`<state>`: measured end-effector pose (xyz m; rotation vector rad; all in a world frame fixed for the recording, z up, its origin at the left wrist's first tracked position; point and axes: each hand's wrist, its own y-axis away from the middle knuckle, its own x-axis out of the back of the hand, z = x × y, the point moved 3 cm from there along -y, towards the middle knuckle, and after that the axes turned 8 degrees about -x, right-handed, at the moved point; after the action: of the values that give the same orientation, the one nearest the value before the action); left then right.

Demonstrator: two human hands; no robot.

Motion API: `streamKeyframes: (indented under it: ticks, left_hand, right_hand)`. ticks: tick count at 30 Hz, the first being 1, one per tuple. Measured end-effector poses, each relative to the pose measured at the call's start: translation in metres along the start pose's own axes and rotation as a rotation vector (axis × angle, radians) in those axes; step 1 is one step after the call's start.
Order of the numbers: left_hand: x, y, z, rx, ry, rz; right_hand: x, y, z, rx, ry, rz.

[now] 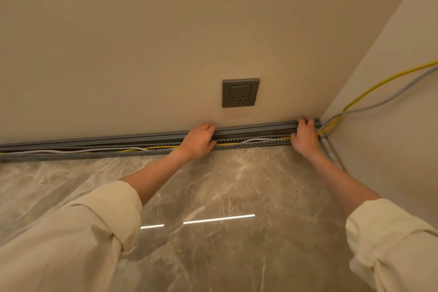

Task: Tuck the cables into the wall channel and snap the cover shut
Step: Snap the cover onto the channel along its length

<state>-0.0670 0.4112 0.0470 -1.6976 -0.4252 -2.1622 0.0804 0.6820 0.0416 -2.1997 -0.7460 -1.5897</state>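
the tucking step looks nearly done: the cables lie in the channel along the wall's foot, mid frame. left hand and right hand curl their grip on the cover, which stands open. next move, i judge: swing it down and press until it snaps.

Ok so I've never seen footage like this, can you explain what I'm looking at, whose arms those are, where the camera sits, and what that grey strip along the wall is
There is no machine here: the arms belong to a person, and the single picture comes from a wide-angle camera worn on their head, looking forward and down. That is why both arms reach in from the bottom edge.

The grey strip is a cable channel where the wall meets the marble floor. A yellow cable and a white cable lie along it, with its cover not yet snapped shut.

The left hand and the right hand both have fingers curled over the cover's edge. A wall socket sits above. At the corner the yellow cable and a grey one run up and off to the right.
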Motion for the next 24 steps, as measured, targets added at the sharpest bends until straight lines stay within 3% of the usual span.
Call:
streamKeyframes:
  ticks: [4, 9, 16, 24]
  left_hand:
    - [-0.005, -0.011, 0.004, 0.026, -0.051, 0.068]
    - [-0.014, -0.01, 0.001, 0.049, -0.133, 0.111]
    - [-0.015, -0.005, -0.002, 0.099, -0.15, 0.202]
    - [-0.012, 0.005, -0.016, 0.113, -0.283, 0.115]
  right_hand:
    - [0.002, -0.007, 0.005, 0.191, 0.254, 0.073]
    - [0.001, -0.011, -0.003, 0.364, 0.395, 0.05]
    - [0.004, -0.01, -0.006, 0.448, 0.394, 0.091]
    - [-0.004, -0.004, 0.001, 0.421, 0.427, 0.157]
